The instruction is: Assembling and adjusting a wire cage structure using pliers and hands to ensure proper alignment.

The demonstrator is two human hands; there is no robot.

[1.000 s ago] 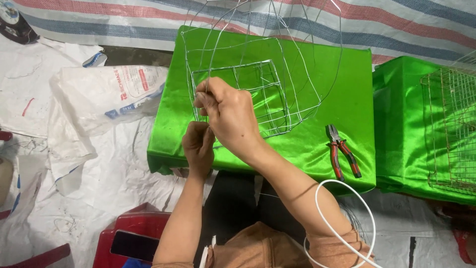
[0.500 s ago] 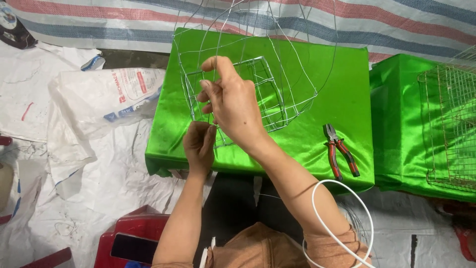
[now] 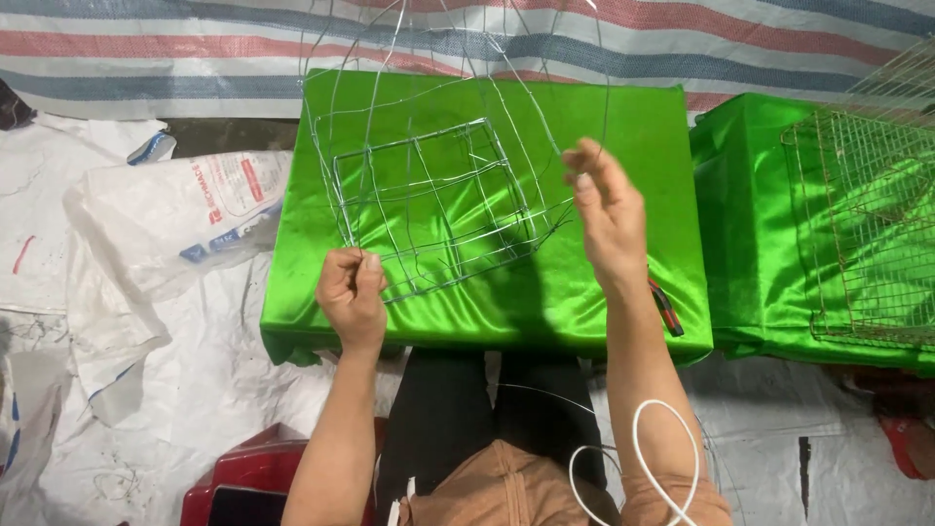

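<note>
A wire frame point(image 3: 433, 209), a square grid with long curved wires rising from it, hangs over a green satin-covered block point(image 3: 506, 292). My left hand point(image 3: 351, 292) pinches the frame's near left corner. My right hand point(image 3: 606, 209) is raised at the frame's right side, fingers pinched on a thin curved wire that runs upward. Red-handled pliers point(image 3: 665, 307) lie on the green block, mostly hidden behind my right forearm.
A second green-covered block point(image 3: 750, 244) at the right carries a wire mesh cage point(image 3: 867, 224). White woven sacks point(image 3: 166, 224) lie on the floor at the left. A striped tarp point(image 3: 195, 39) runs along the back. A red stool point(image 3: 243, 482) and a white cable loop point(image 3: 638, 458) are near me.
My right hand has swung from the frame's left side to its right side. The frame has shifted and its square grid now shows in full. My left hand stays at the near left corner.
</note>
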